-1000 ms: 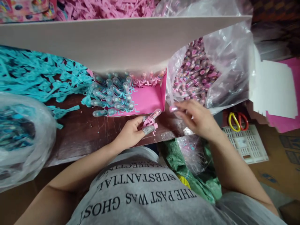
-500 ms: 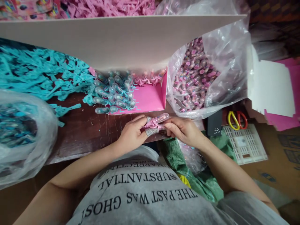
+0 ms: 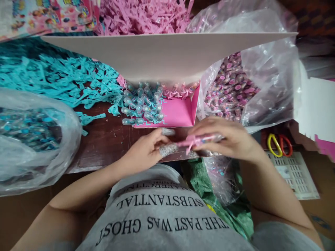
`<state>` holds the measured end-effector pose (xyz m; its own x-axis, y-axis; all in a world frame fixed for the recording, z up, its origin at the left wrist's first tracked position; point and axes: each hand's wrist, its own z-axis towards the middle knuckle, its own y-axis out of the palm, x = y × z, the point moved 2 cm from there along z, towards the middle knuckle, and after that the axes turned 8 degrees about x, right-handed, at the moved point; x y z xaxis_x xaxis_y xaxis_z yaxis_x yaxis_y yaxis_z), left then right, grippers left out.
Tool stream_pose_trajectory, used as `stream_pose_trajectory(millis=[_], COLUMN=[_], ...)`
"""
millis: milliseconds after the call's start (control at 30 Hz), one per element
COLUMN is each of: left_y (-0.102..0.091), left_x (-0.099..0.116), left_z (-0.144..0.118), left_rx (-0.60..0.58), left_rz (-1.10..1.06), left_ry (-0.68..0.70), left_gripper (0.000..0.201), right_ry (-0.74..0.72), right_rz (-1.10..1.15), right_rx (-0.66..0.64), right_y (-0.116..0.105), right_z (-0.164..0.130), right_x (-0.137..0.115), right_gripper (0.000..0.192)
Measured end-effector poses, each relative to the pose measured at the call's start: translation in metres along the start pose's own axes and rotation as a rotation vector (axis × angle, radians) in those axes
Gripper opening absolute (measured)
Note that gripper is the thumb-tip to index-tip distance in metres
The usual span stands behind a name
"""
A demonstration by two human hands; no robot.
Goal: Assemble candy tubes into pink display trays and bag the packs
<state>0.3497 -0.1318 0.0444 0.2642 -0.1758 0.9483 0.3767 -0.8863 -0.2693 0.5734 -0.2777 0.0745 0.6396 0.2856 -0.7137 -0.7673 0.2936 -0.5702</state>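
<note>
My right hand [image 3: 225, 137] grips a pink plastic toy with a clear candy tube [image 3: 199, 140], held roughly level over the table's front edge. Motion blurs it, so its details are unclear. Just left of it, my left hand [image 3: 146, 148] has thumb and forefinger spread, with grey wraps on their tips and nothing held between them. The toy's left end lies close to the left thumb; I cannot tell if they touch. Behind the hands is an open pink box [image 3: 180, 111]. Blue toys with clear tubes [image 3: 142, 103] fill its left part, and several pink ones [image 3: 179, 89] line its back.
Loose blue plastic pieces [image 3: 65, 76] are heaped at left, above a bag of blue tubes [image 3: 31, 129]. A bag of pink tubes [image 3: 232, 87] stands at right. Pink pieces [image 3: 146, 15] lie behind the raised box lid [image 3: 162, 52]. Scissors [image 3: 280, 145] lie at far right.
My left hand has let go of the pink toy and its fingers have parted. The right hand now has the toy and is turned over it. The whole view has shifted slightly.
</note>
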Motion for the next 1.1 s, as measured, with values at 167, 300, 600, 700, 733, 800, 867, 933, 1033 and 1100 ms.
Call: stream_pose_trajectory(millis=[167,300,600,700,733,800,867,933,1033,1100], left_y=[-0.043,-0.063,-0.059,-0.037,-0.031,-0.025,-0.022,-0.017,-0.018,-0.036], left_x=[-0.002,-0.022,0.009,0.032,0.034,0.033,0.026,0.019,0.013,0.009], left_z=[-0.032,-0.036,-0.013,0.007,0.011,0.017,0.021,0.024,0.019,0.012], left_rx=[0.515,0.609,0.348,0.01,-0.019,0.106,0.306,0.365,0.356,0.471], left_rz=[0.542,0.431,0.099,0.092,0.128,0.271,0.472,0.638,0.731,0.687], left_ry=[0.333,0.255,0.209,0.283,0.312,0.382,0.47,0.584,0.715,0.648], left_gripper=[0.017,0.019,0.027,0.019,0.015,0.009,0.01,0.018,0.013,0.022], right_ry=[0.185,0.183,-0.021,-0.019,0.004,0.069,0.139,0.197,0.242,0.231], right_rz=[-0.423,-0.615,-0.211,-0.184,-0.178,-0.087,0.08,0.186,0.08,-0.111], right_rx=[0.211,0.035,-0.057,-0.065,-0.021,0.052,0.058,0.034,0.091,0.174], right_y=[-0.005,0.015,-0.034,-0.03,-0.027,-0.02,-0.011,-0.002,0.001,-0.005], right_z=[0.032,0.069,0.063,0.049,0.043,0.032,0.024,0.02,0.025,0.032], right_x=[0.044,0.076,-0.018,-0.033,-0.031,-0.021,-0.01,-0.003,0.001,0.007], right_gripper=[0.026,0.028,0.029,0.027,0.03,0.061,0.095,0.097,0.05,0.027])
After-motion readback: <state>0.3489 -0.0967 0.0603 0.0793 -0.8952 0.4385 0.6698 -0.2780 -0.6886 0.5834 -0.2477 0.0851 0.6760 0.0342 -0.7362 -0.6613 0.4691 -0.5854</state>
